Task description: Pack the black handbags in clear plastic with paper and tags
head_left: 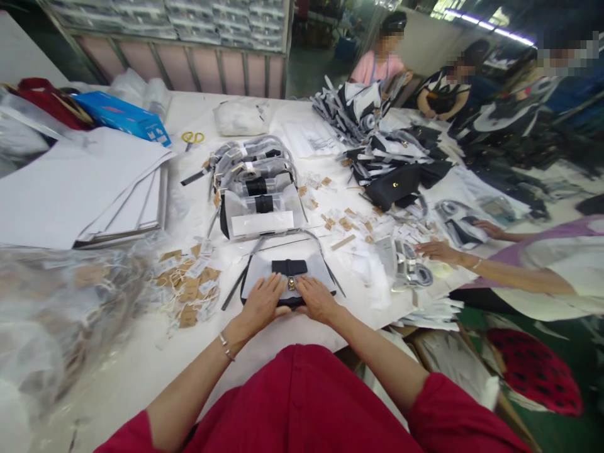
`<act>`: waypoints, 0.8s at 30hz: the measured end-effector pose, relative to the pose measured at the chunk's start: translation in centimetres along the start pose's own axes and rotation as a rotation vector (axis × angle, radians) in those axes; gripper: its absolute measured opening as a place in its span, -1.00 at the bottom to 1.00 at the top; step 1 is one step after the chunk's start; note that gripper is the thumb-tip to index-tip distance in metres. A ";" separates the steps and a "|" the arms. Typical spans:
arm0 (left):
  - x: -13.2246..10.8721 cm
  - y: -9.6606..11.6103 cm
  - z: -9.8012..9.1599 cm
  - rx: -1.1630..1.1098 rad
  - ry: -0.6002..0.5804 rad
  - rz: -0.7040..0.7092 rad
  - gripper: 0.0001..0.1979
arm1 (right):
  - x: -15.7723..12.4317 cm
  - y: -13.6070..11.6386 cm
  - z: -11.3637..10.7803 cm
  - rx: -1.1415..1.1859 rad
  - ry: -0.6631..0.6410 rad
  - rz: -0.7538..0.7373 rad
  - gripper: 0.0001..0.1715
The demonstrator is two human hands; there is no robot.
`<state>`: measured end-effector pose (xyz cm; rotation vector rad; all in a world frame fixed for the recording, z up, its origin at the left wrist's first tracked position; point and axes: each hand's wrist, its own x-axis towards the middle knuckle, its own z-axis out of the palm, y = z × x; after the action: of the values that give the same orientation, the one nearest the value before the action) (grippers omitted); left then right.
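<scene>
L hand (264,299) & R hand (318,299) rest spread flat on grey/blk bag (289,267), either side of its clasp (291,283). Bag's on worktop (141,365), directly under both, long axis L–R; neither's nearer.

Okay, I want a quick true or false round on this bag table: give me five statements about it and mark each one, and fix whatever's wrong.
1. The wearer's left hand and right hand both touch the grey bag. True.
2. The scissors have blue handles. False: the handles are yellow.
3. The bracelet is on the wearer's right wrist. False: it is on the left one.
4. The blue box lies beyond the white sheets, on the wearer's left. True.
5. A co-worker's hand is touching that same grey bag. False: it is off to the right, apart from the bag.
</scene>
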<state>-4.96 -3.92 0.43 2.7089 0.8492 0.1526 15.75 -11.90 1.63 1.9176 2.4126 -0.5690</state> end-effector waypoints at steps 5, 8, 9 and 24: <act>-1.4 -0.1 5.0 0.119 -0.005 -0.018 -0.38 | 0.4 1.1 -0.9 -0.032 0.003 -0.120 -0.31; -1.6 -0.9 6.8 0.178 0.132 0.023 -0.32 | 0.4 1.5 1.7 -0.059 0.084 -0.112 -0.51; -1.6 -1.0 7.2 0.187 0.183 0.028 -0.31 | 0.3 1.6 2.8 -0.064 0.131 -0.096 -0.53; -3.5 0.6 7.4 0.167 0.052 0.008 -0.51 | -1.4 1.1 6.5 -0.065 0.485 -0.030 -0.57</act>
<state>-6.13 -8.27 -6.46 2.8756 0.9029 0.1615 15.78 -14.87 -4.40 2.2022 2.6838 -0.0164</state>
